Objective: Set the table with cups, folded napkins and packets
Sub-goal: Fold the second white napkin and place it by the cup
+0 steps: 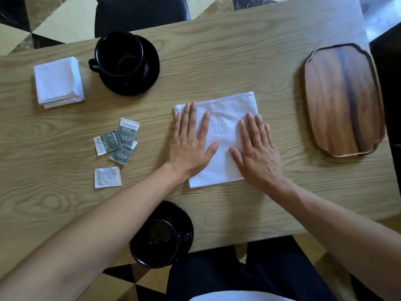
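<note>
The napkin (219, 137), a white cloth rectangle with a stitched hem along its far edge and a faint fold line down its middle, lies flat on the table (217, 68) near the centre. Both hands press on it, palms down, fingers spread and straight: the left hand (191, 142) covers its left edge, the right hand (256, 148) its right part. Neither grip closes on anything; the hands lie open and only rest on the cloth.

To the left lie four small paper packets. Three grey packets (118, 141) overlap in a loose cluster, printed with pale star-like specks; the top one bears what looks like "taikoo" beside characters too small to read. A white packet (107, 177) lies just nearer, apart from them, its print blurred.

At the far left sits a folded napkin (58, 82), a thick white square of several layers. Just beside it stands a glossy black cup (119, 54) on a round black saucer (143, 81), handle pointing left. A second black cup (161, 234) on its saucer sits at the near table edge, partly hidden by the left forearm.

At the right lies a wooden tray (342, 101), oblong with scalloped corners, a raised rim and a dark streak through its reddish grain. The table is pale oak-patterned wood.
</note>
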A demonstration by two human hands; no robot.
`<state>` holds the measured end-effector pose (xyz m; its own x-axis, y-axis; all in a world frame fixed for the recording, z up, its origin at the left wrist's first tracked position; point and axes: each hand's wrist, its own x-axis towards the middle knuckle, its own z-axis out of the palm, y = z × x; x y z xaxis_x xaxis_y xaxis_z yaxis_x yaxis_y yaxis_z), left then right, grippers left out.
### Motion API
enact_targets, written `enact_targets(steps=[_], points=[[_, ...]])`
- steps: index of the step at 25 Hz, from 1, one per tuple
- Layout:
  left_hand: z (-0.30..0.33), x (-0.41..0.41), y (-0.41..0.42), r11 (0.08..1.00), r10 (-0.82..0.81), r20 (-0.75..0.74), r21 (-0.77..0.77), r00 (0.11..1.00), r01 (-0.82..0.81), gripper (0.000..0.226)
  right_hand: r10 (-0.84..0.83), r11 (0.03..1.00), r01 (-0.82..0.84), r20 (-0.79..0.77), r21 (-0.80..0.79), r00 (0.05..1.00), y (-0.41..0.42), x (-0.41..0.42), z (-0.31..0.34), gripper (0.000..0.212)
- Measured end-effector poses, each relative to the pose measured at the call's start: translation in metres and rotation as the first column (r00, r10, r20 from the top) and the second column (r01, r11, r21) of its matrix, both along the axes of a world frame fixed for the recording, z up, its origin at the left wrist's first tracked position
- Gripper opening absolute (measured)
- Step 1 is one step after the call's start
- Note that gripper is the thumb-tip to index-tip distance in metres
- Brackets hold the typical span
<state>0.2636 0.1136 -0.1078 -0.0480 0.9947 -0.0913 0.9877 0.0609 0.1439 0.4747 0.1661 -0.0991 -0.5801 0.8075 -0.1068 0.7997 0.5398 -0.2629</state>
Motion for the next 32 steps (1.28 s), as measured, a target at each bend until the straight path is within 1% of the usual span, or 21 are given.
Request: enact_targets(steps=[2,4,7,9,11,15,17,19,21,22,25,27,30,32], points=[[-0.007,0.000,-0.001,1.000,-0.006,-0.011,0.014,1.000,0.007,0.084,0.053,0.998,-0.053,0.048,0.013,0.997,0.004,0.017,-0.008,0.080],[-0.007,0.000,0.000,1.000,-0.002,-0.031,0.004,1.000,0.002,0.088,0.050,0.999,-0.052,0.073,0.013,0.996,0.005,0.020,-0.009,0.083],[-0.002,0.002,-0.002,1.000,0.014,-0.040,0.013,0.999,-0.013,0.092,0.027,0.999,-0.029,0.043,0.041,0.999,0.010,0.019,-0.004,0.083],[0.000,0.008,-0.003,0.999,0.003,-0.030,0.046,1.000,-0.002,0.090,0.070,0.994,-0.070,0.001,0.087,0.998,0.021,0.010,-0.002,0.080],[0.000,0.017,-0.004,0.998,0.001,-0.004,0.057,1.000,0.000,0.085,0.133,0.985,-0.131,-0.006,0.108,0.991,0.036,-0.005,-0.002,0.078],[-0.004,0.020,-0.010,1.000,-0.002,-0.010,0.030,1.000,0.002,0.087,0.220,0.970,-0.226,0.071,0.085,0.973,0.065,-0.005,-0.010,0.081],[-0.006,0.014,-0.013,0.999,-0.011,-0.027,0.036,1.000,0.012,0.090,0.224,0.968,-0.232,0.086,0.092,0.971,0.073,0.003,-0.015,0.083],[-0.004,0.010,-0.018,0.999,-0.010,-0.039,0.032,0.999,0.011,0.092,0.178,0.980,-0.186,0.099,0.074,0.979,0.077,0.005,-0.014,0.084],[-0.002,0.011,-0.021,1.000,0.007,-0.065,0.024,0.998,-0.005,0.094,0.137,0.988,-0.143,0.094,0.063,0.986,0.075,-0.001,-0.010,0.083],[-0.001,0.012,-0.021,1.000,0.017,-0.066,0.023,0.998,-0.015,0.095,0.142,0.986,-0.147,0.066,0.082,0.988,0.071,-0.005,-0.006,0.082],[0.001,0.017,-0.019,1.000,0.024,-0.058,0.018,0.998,-0.023,0.095,0.251,0.960,-0.243,-0.043,0.141,0.967,0.045,-0.018,-0.005,0.081],[0.002,0.017,-0.023,0.999,0.034,-0.060,0.002,0.998,-0.034,0.094,0.312,0.944,-0.308,-0.015,0.114,0.950,0.028,-0.015,-0.008,0.082],[0.003,0.014,-0.028,0.992,0.095,-0.078,-0.075,0.992,-0.101,0.097,0.331,0.939,-0.334,0.055,0.084,0.942,0.025,-0.001,-0.011,0.082],[0.009,0.015,-0.032,0.985,0.138,-0.075,-0.093,0.988,-0.144,0.096,0.325,0.944,-0.325,0.016,0.061,0.946,0.029,0.003,-0.006,0.080]])
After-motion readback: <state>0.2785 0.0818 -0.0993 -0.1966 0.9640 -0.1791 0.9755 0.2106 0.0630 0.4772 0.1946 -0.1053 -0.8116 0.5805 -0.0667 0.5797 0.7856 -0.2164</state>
